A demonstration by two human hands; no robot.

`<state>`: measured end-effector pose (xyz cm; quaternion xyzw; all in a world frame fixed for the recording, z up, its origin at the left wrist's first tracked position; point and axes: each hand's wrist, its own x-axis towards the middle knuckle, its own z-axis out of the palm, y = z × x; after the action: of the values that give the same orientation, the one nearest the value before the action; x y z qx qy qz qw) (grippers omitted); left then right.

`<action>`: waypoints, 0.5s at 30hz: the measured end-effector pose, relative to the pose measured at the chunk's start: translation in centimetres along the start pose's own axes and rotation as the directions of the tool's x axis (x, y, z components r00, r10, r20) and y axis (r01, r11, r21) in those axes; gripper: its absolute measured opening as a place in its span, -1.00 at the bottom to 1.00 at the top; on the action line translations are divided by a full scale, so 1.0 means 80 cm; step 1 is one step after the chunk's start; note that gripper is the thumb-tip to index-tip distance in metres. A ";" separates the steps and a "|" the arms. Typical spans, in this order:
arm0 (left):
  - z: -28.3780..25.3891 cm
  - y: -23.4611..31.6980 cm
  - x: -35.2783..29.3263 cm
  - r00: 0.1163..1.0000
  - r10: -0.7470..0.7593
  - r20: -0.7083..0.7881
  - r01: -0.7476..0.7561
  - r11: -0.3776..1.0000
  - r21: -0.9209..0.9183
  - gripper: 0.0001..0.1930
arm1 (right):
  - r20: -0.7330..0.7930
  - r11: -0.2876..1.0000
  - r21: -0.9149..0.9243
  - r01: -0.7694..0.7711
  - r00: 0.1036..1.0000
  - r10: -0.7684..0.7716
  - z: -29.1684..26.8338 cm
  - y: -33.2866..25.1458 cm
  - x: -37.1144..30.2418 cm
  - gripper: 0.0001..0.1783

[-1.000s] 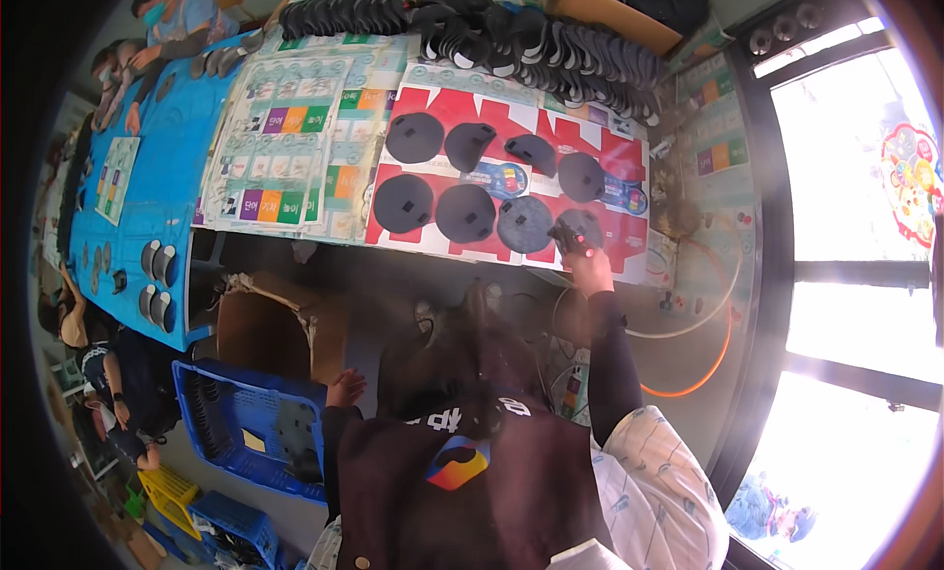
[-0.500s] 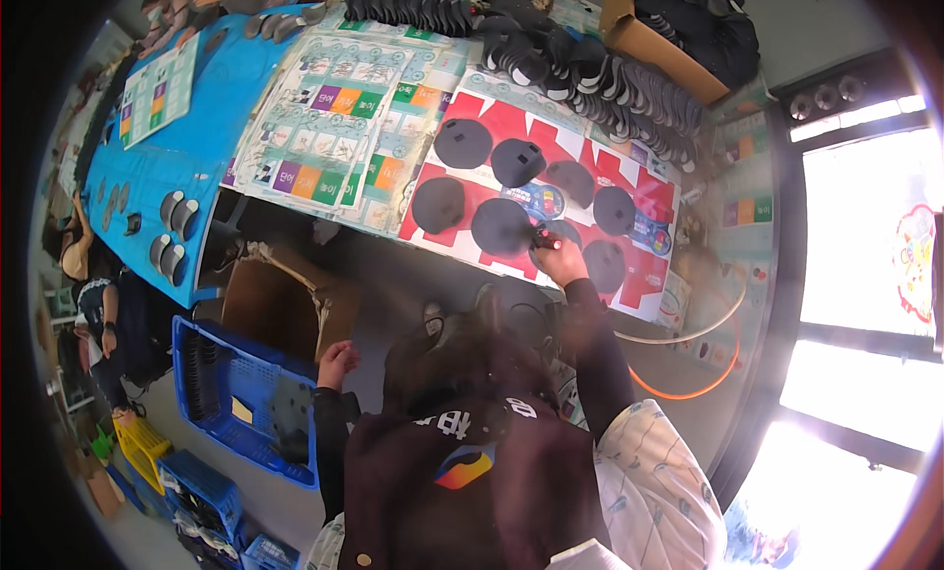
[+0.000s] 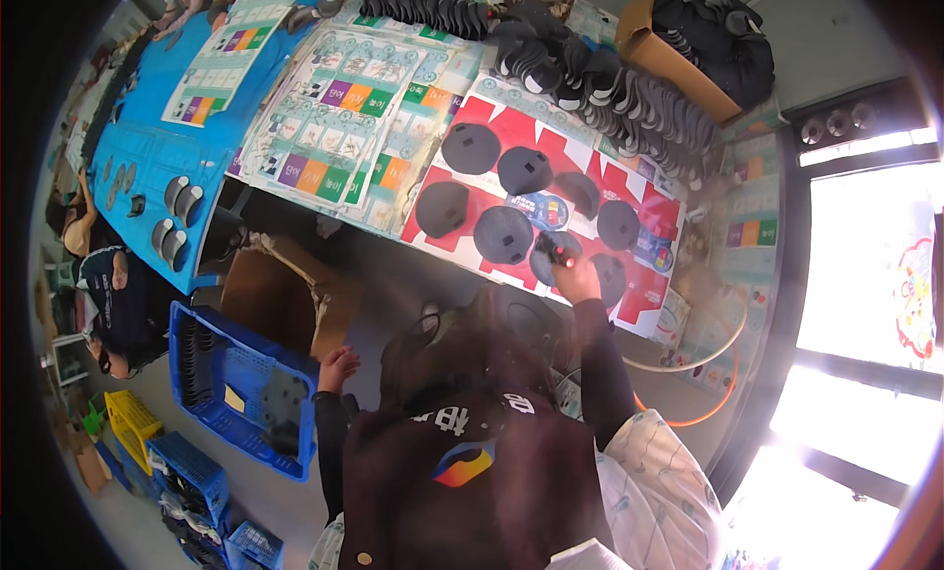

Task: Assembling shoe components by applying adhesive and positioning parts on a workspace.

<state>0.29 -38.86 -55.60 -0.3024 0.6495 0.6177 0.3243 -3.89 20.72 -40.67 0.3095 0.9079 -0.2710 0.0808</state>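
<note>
My right hand [image 3: 578, 277] is closed around a small black tool [image 3: 554, 249] with a red end. It sits over a dark grey round pad [image 3: 542, 265] near the front edge of a red and white printed sheet [image 3: 430, 238]. Beside it lies another dark pad [image 3: 502, 236] with a small black square on it, among several similar pads. The exact kind of tool cannot be made out. Low at my left side hangs my left hand [image 3: 337, 369], fingers loosely curled and apart, with nothing visible in it, near a blue plastic crate [image 3: 307, 413].
Rows of curved dark pieces [image 3: 649, 113] line the table's back beside a cardboard box [image 3: 678, 63]. Printed sheets [image 3: 334, 108] are stacked left of the pads. A blue-topped table [image 3: 128, 236] stands farther left. An orange hose [image 3: 688, 420] loops at the right. Another person [image 3: 120, 304] is at far left.
My right hand with the black tool has moved slightly right, from the edge of the large pad to over the neighbouring one. The person at far left has shifted. My left hand stays low.
</note>
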 end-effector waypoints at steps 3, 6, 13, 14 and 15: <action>-0.002 -0.005 0.005 1.000 -0.013 0.015 0.013 1.000 -0.012 -0.67 | 0.124 0.992 0.122 0.013 0.992 -0.028 0.010 -0.001 -0.008 -0.59; -0.002 -0.007 0.011 0.999 0.000 0.042 0.000 1.000 -0.005 -0.67 | 0.148 0.963 0.268 -0.021 0.989 -0.020 0.019 -0.010 -0.008 -0.61; -0.005 -0.006 0.000 1.000 0.011 -0.018 -0.010 1.000 0.018 -0.69 | 0.068 0.987 0.157 0.015 0.997 -0.025 0.020 0.003 -0.026 -0.65; -0.007 -0.011 0.000 1.000 0.014 -0.020 -0.014 1.000 0.005 -0.69 | 0.073 0.988 0.156 0.023 0.997 -0.034 0.023 0.002 -0.022 -0.65; -0.015 -0.019 -0.004 0.999 0.016 -0.030 -0.016 1.000 -0.007 -0.70 | 0.211 0.951 0.301 -0.069 0.977 0.004 0.018 -0.015 -0.022 -0.66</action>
<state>1.65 -40.14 -56.25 -0.3077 0.6546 0.6178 0.3085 -3.24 18.23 -40.76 0.3052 0.8354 -0.4378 0.1314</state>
